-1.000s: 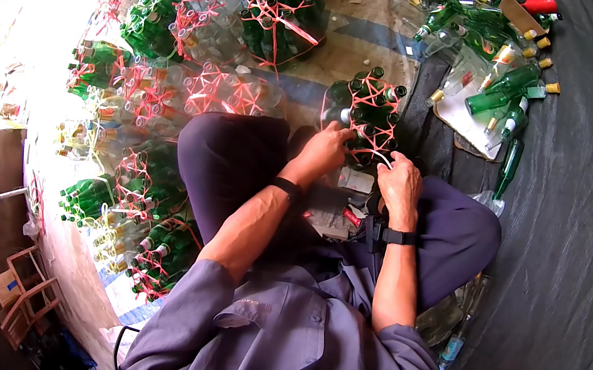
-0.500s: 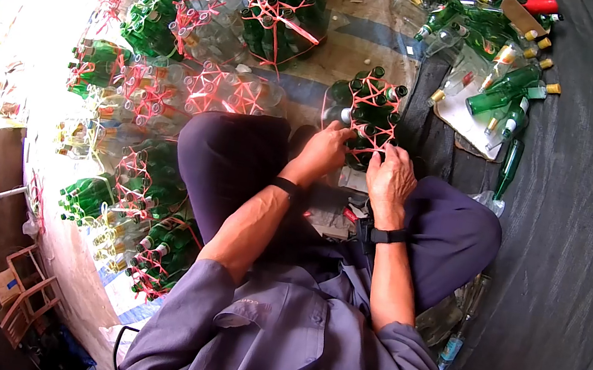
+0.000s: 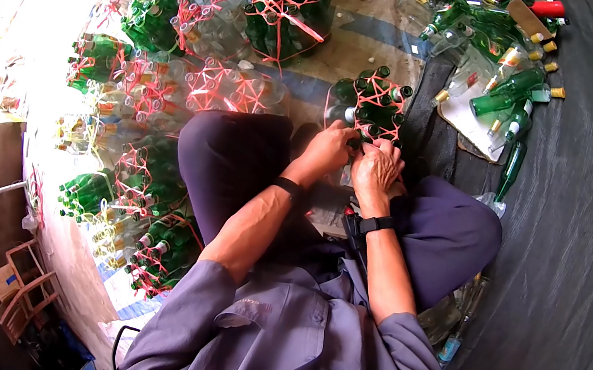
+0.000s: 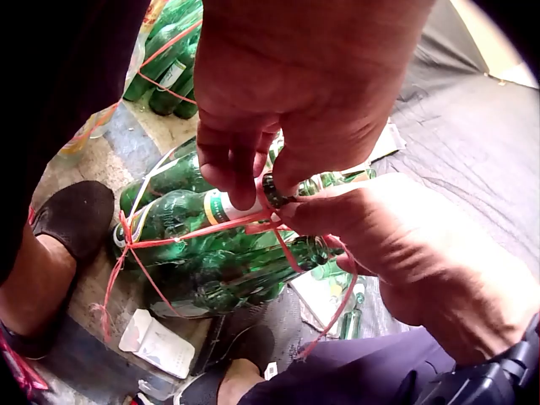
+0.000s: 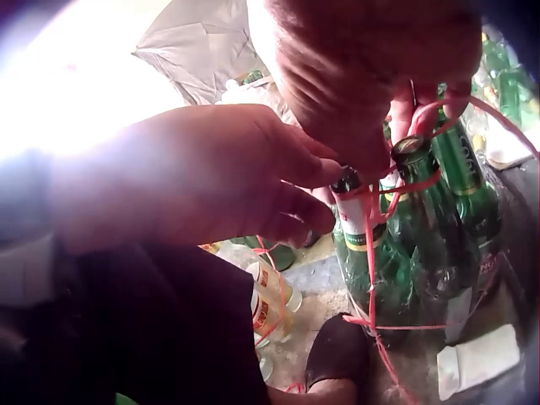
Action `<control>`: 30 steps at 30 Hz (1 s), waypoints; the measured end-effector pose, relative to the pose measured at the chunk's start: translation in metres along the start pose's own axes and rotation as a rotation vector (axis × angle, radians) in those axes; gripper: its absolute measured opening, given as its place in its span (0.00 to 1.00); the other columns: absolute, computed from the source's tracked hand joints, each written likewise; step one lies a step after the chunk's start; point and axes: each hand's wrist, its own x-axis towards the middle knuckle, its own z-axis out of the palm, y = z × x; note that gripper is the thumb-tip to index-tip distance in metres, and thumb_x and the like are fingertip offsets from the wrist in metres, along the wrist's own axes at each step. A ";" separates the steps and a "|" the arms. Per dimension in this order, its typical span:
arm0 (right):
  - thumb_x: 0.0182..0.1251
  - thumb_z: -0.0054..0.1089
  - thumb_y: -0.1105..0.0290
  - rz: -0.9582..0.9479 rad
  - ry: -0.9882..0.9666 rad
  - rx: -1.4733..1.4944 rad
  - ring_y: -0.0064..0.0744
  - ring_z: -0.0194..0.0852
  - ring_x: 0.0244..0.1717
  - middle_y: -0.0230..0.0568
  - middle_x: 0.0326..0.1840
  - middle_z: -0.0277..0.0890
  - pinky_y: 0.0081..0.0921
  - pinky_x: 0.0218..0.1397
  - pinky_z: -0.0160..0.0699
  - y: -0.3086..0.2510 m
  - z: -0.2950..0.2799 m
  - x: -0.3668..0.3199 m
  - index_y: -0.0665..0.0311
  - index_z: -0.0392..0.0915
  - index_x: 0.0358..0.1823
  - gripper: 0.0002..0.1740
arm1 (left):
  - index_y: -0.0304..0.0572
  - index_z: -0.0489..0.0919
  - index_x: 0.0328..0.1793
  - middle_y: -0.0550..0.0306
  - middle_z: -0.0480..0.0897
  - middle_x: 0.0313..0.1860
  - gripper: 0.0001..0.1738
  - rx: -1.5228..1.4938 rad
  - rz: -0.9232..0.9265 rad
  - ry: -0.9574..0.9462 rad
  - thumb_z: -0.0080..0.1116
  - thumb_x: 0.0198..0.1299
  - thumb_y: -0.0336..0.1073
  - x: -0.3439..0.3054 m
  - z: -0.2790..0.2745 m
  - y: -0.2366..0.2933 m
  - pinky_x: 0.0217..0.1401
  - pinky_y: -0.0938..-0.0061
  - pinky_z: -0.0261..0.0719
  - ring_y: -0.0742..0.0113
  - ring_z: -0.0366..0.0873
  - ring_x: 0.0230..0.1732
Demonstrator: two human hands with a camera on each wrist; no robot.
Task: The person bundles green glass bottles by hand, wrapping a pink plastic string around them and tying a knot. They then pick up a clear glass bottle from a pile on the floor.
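Note:
In front of the seated person stands a bundle of green glass bottles [image 3: 379,105], laced around the necks with red plastic string [image 5: 372,253]. The left hand [image 3: 325,152] grips the neck of a near bottle, its thumb and fingers close around the dark mouth in the left wrist view. Right beside it, the right hand [image 3: 377,171] pinches the red string at that same neck. A loose tail of string [image 4: 346,308] loops down below the right hand. The fingertips partly hide where the string crosses the neck.
Tied bundles of green bottles [image 3: 153,18] and clear bottles [image 3: 238,89] fill the left side. Loose bottles [image 3: 513,88] lie in a pile at the far right, near a white board [image 3: 471,124]. A crumpled white carton [image 4: 159,344] lies beside the bundle, between the person's feet.
The right hand has moved left and inward with the string, from the bundle's right side to the left hand. The left hand stays at the bottle neck. The head view has shifted slightly.

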 end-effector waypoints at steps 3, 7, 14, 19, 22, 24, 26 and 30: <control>0.54 0.68 0.62 0.037 0.039 0.027 0.43 0.70 0.55 0.31 0.46 0.78 0.47 0.54 0.67 0.002 0.014 -0.002 0.55 0.88 0.34 0.08 | 0.42 0.86 0.52 0.45 0.81 0.43 0.19 -0.024 -0.011 0.012 0.66 0.50 0.29 0.000 0.000 0.001 0.56 0.61 0.78 0.47 0.78 0.51; 0.55 0.68 0.63 0.067 0.109 0.082 0.42 0.70 0.56 0.28 0.47 0.79 0.46 0.56 0.66 0.001 0.026 -0.002 0.54 0.88 0.32 0.07 | 0.41 0.86 0.51 0.45 0.81 0.43 0.19 -0.024 -0.029 0.014 0.66 0.50 0.29 0.000 0.004 -0.003 0.56 0.60 0.79 0.47 0.79 0.50; 0.53 0.65 0.68 0.362 0.127 0.338 0.46 0.78 0.51 0.34 0.48 0.83 0.45 0.53 0.77 0.000 0.030 0.010 0.62 0.86 0.27 0.07 | 0.49 0.85 0.55 0.46 0.80 0.41 0.23 -0.080 -0.028 0.036 0.62 0.51 0.25 -0.005 -0.008 0.012 0.53 0.58 0.79 0.44 0.79 0.48; 0.52 0.64 0.66 0.272 0.155 0.432 0.49 0.82 0.43 0.41 0.43 0.86 0.42 0.49 0.81 -0.008 0.025 0.001 0.65 0.85 0.25 0.10 | 0.49 0.84 0.56 0.46 0.79 0.40 0.23 -0.099 -0.008 0.062 0.61 0.51 0.25 -0.004 -0.011 0.013 0.52 0.58 0.79 0.43 0.79 0.47; 0.56 0.62 0.68 0.180 0.055 0.437 0.52 0.82 0.42 0.49 0.39 0.85 0.43 0.47 0.81 -0.021 -0.003 -0.006 0.68 0.84 0.27 0.09 | 0.47 0.85 0.55 0.46 0.82 0.43 0.22 -0.105 -0.037 0.043 0.62 0.51 0.26 -0.005 -0.011 0.013 0.51 0.58 0.80 0.46 0.79 0.46; 0.57 0.62 0.69 0.182 0.027 0.400 0.52 0.83 0.43 0.51 0.40 0.84 0.42 0.49 0.81 -0.024 -0.016 -0.010 0.68 0.84 0.27 0.09 | 0.44 0.86 0.52 0.49 0.85 0.47 0.20 -0.070 0.044 0.053 0.63 0.51 0.27 -0.002 -0.004 0.001 0.52 0.60 0.80 0.48 0.79 0.46; 0.60 0.61 0.69 0.007 0.060 0.381 0.55 0.82 0.42 0.52 0.38 0.84 0.44 0.48 0.80 -0.019 -0.020 -0.013 0.69 0.84 0.29 0.10 | 0.43 0.86 0.52 0.50 0.85 0.49 0.19 -0.019 0.089 0.043 0.63 0.51 0.27 0.001 0.006 -0.017 0.52 0.60 0.80 0.50 0.79 0.46; 0.59 0.63 0.70 -0.056 0.011 0.450 0.59 0.79 0.32 0.58 0.28 0.79 0.49 0.38 0.78 -0.022 -0.021 -0.025 0.69 0.79 0.25 0.09 | 0.42 0.87 0.51 0.48 0.86 0.47 0.18 -0.011 0.107 0.043 0.61 0.52 0.27 0.003 0.001 -0.011 0.54 0.61 0.81 0.49 0.80 0.47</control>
